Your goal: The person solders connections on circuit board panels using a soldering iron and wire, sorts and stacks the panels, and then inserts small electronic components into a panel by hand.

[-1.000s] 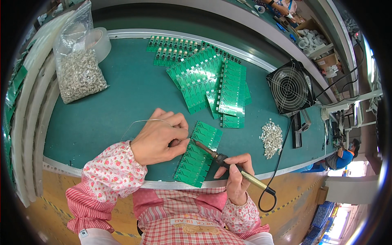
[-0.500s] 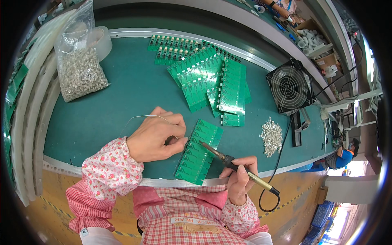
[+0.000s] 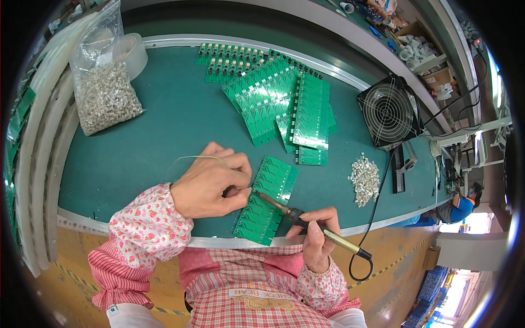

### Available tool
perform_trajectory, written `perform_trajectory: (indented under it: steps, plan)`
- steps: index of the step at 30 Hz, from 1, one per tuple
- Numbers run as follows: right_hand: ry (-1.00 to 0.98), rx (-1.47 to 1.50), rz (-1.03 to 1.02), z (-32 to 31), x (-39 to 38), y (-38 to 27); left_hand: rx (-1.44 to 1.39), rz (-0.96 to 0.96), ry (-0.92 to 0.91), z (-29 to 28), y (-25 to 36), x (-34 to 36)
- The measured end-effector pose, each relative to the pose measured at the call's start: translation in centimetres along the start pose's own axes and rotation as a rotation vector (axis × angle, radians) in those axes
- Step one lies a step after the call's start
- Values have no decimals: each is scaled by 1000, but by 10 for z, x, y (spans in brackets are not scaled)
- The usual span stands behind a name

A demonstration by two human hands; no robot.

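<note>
Green and wide, your table (image 3: 175, 109) holds one circuit board (image 3: 262, 216) close to you, by the front edge, with more boards (image 3: 310, 115) piled farther back. Your left hand (image 3: 210, 183) pinches a thin wire (image 3: 199, 157) at the board's left side, and your right hand (image 3: 317, 235) grips a soldering iron (image 3: 295, 215), its tip near that same side. Work on this board looks begun, but it's too small to tell how much is done or left.
</note>
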State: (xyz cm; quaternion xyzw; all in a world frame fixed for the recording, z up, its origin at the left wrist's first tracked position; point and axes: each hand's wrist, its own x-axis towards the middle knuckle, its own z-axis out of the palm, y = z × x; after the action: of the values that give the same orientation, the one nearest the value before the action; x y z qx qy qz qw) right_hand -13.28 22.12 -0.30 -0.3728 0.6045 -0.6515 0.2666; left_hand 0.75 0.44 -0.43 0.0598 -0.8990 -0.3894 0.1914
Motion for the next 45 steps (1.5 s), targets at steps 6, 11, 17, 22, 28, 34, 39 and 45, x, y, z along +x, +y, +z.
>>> perform_trajectory:
  steps: [6,11,17,22,28,34,39,45]
  plan:
    - [-45,-53,-43,-5,-1,4,58,8,-22,1,0,1]
    - [-53,-94,-53,-2,-1,0,19,-13,-10,1,-2,-1]
    - [-58,-99,-64,-4,-1,2,51,10,-19,0,1,0]
    - [-42,-90,-67,-3,-1,3,51,10,-28,-1,1,0]
    - [-60,-132,-133,-1,-2,4,53,4,-23,0,1,1]
    - [-54,-148,-153,1,-2,4,11,-20,-22,-2,1,0]
    - [-66,-154,-167,0,-2,5,59,24,-24,-1,3,1]
    - [-55,-138,-158,1,-2,5,64,11,-2,0,0,1]
